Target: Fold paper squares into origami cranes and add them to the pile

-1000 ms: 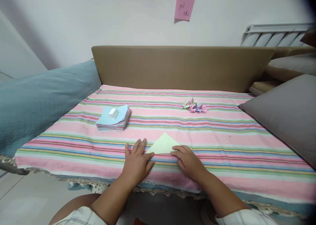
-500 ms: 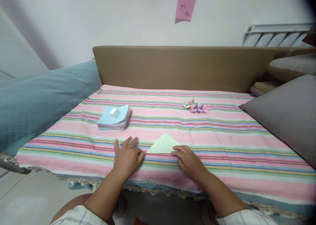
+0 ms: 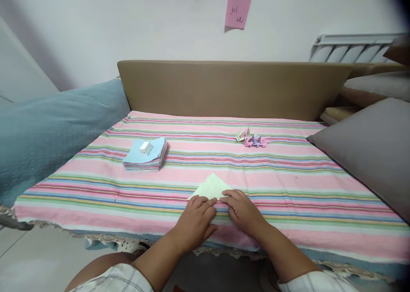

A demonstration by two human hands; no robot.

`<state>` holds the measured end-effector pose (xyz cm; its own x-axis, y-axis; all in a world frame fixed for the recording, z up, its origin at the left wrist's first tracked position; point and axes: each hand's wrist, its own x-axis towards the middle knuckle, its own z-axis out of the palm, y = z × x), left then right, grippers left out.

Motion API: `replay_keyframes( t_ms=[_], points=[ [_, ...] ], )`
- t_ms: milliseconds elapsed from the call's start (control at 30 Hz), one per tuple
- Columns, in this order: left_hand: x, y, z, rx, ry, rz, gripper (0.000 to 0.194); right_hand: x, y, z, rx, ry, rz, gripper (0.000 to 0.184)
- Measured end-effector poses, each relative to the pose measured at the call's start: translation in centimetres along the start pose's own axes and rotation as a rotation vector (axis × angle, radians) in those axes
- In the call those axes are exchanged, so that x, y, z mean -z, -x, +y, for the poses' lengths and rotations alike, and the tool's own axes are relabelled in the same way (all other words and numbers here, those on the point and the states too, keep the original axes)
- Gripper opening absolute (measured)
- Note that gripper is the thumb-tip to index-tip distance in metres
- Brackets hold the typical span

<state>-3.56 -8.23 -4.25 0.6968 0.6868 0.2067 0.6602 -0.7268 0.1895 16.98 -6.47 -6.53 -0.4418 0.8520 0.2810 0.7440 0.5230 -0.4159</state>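
My left hand (image 3: pixel 195 221) has slid back in from the left; half a second ago it lay flat on the cloth beside the pale green folded paper triangle (image 3: pixel 211 188), clear of it. Now its fingertips sit on the triangle's near-left edge, just about touching the right hand (image 3: pixel 242 210). The right hand hasn't shifted: fingers flat on the near-right edge, pinning it. Both grips are spread and pressing down, pinching nothing. My read: both hands are now bearing on the long near edge, likely flattening that crease.

The triangle lies flat near the front edge of the striped cotton cloth (image 3: pixel 288 185), point facing away from me. Thin matte sheet, crisp edges, no curl visible.

The cloth is woven, fine ribbed, with pink, blue and green bands and a lacy trim at the front hem. It covers a bed or couch, not a hard top, so the surface probably gives a bit.

Far left: square stack of pastel paper sheets (image 3: pixel 145 155), light blue on top, with a small white block (image 3: pixel 145 147) resting on it. Far centre: cluster of small folded paper figures (image 3: pixel 251 138), pink, purple and pale green, spiky. Tan padded backrest (image 3: pixel 233 87) behind, teal fuzzy cushion (image 3: pixel 48 129) left, grey smooth cushion (image 3: pixel 371 151) right. Pink sticky note (image 3: pixel 237 10) on the wall.
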Motion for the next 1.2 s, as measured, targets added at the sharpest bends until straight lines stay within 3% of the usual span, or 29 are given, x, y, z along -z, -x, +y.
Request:
replay_keyframes(
  t_ms=[367,833,1200],
  points=[
    [0.4,-0.3,-0.1,0.006,0.014,-0.026,0.029,0.0,0.0,-0.6,0.011,0.106,-0.001,0.050],
    [0.2,-0.3,-0.6,-0.003,0.022,-0.006,0.028,2.4,0.4,0.9,-0.155,0.117,0.036,0.035],
    [0.3,-0.4,-0.7,-0.008,0.039,0.000,0.028,4.3,0.9,3.1,-0.343,0.193,-0.052,0.030]
  ],
)
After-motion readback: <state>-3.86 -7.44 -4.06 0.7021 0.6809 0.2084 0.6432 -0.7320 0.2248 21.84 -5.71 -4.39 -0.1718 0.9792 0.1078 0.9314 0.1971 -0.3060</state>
